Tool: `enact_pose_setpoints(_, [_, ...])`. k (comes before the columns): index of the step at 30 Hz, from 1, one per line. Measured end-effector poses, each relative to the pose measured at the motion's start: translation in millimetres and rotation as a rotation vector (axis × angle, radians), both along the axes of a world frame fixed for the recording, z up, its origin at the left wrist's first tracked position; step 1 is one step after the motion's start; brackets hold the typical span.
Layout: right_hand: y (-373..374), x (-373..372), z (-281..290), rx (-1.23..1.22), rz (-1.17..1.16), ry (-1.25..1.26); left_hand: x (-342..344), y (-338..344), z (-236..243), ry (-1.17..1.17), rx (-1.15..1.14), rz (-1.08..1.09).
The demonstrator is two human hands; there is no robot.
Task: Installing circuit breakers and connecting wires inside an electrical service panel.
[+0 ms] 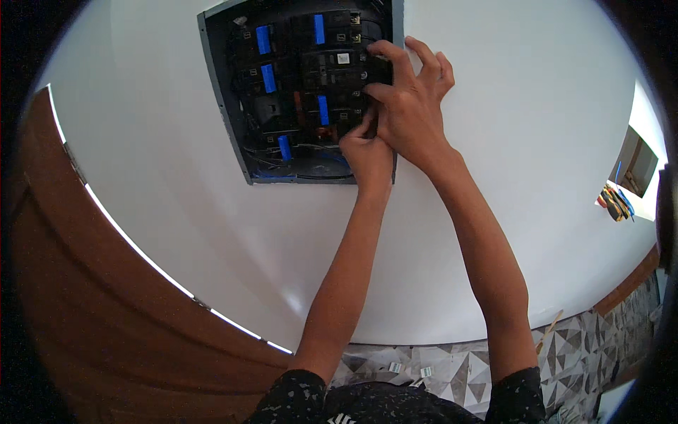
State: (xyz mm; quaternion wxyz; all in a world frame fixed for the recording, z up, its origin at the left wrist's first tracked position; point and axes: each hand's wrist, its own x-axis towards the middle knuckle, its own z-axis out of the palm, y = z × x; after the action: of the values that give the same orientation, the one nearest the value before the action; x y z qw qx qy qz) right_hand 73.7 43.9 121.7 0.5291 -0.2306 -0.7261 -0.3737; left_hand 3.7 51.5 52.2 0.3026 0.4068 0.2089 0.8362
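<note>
A grey metal electrical panel box [222,106] sits in the white wall, its inside exposed. Black circuit breakers [328,68] stand in two columns, several with blue handles [319,30]. My right hand [415,106] is at the box's right side. Its thumb and index finger curve around the outer end of a right-column breaker, while the other fingers spread over the box edge. Below it, my left hand [367,154] reaches into the lower right corner, fingers closed and touching or close to the right hand. What its fingertips hold is hidden.
Loose wires [311,173] run along the bottom of the box. A brown door [127,304] is at the left. Tools with coloured handles [616,203] lie by a wall opening [639,162] at the right. Small white pieces [426,372] lie on the patterned floor [459,371].
</note>
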Motion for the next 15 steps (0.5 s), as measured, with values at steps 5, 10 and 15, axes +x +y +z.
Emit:
enact_pose_setpoints(5, [-6.8,3.4,-0.2,-0.059,-0.008,-0.029,2.6,2.9,4.2,-0.042,-0.007,-0.009])
enact_pose_setpoints(10, [-10.2,4.3,1.3,-0.097,-0.042,-0.034,-5.7,-14.0,4.2,0.052,-0.082,0.015])
enact_pose_setpoints(15, [-3.5,4.0,3.2,-0.063,-0.043,-0.052,-13.8,-37.7,-5.3,0.275,-0.035,0.209])
